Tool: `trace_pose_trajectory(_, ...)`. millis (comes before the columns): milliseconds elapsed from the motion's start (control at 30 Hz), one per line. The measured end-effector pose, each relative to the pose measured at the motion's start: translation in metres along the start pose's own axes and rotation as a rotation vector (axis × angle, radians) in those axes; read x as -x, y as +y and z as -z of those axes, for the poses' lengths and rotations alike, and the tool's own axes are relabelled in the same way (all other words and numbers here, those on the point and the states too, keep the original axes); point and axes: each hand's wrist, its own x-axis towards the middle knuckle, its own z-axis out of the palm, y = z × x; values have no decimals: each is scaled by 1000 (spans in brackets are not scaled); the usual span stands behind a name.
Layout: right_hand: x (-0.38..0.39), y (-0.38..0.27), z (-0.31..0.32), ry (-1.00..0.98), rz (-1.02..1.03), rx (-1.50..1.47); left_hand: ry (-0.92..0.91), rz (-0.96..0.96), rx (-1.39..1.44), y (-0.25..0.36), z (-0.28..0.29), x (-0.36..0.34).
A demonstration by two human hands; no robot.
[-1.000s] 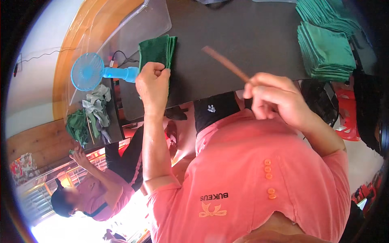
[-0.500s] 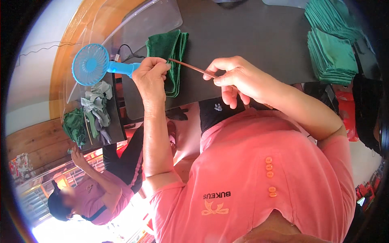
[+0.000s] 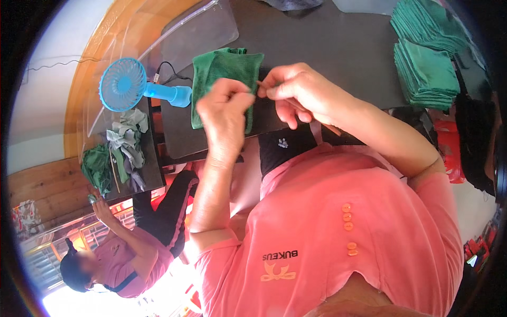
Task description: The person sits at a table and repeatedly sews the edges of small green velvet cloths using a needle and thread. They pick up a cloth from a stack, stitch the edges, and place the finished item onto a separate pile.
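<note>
My right hand (image 3: 309, 95) is closed round a thin brown stick (image 3: 331, 129). One end of the stick pokes out by the fingertips, and the other runs back under the wrist. A folded dark green cloth (image 3: 224, 68) lies on the table, its right edge close to the right fingertips. Over the cloth is my left hand (image 3: 224, 113), slightly blurred, with fingers curled and thumb and forefinger pressed together. What the left hand pinches, if anything, is too small to see. The two hands are close but apart.
A blue handheld fan (image 3: 171, 95) lies left of the cloth on the dark table (image 3: 317, 39). Stacks of folded green cloths (image 3: 426, 76) stand at the right. Crumpled grey and green cloths (image 3: 127, 134) lie on a surface at left, near another person (image 3: 134, 253).
The stick, earlier pointing out toward my left hand, now lies back along my right palm and wrist. My left hand has moved right over the cloth, whose top layer has spread rightward.
</note>
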Motion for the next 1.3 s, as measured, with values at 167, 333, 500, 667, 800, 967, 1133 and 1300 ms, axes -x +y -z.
trace_pose_trajectory(167,33,4,17,173,182,124,127,-68,200,6,-19,13)
trace_pose_trajectory(333,81,9,52,284,241,141,188,-227,477,30,-28,-19)
trace_pose_trajectory(500,111,11,67,361,348,201,-48,-14,917,60,-67,-18)
trace_pose_trajectory(667,122,37,78,489,478,197,-138,-99,997,78,-84,-12)
trace_pose_trajectory(800,126,40,78,562,626,348,-113,-114,977,85,-91,-5)
trace_pose_trajectory(967,123,43,76,593,769,473,-148,-195,879,83,-91,-2)
trace_pose_trajectory(1133,115,44,72,620,889,538,-173,-117,949,89,-88,4)
trace_pose_trajectory(1300,112,45,78,659,1005,726,-165,-112,894,85,-85,5)
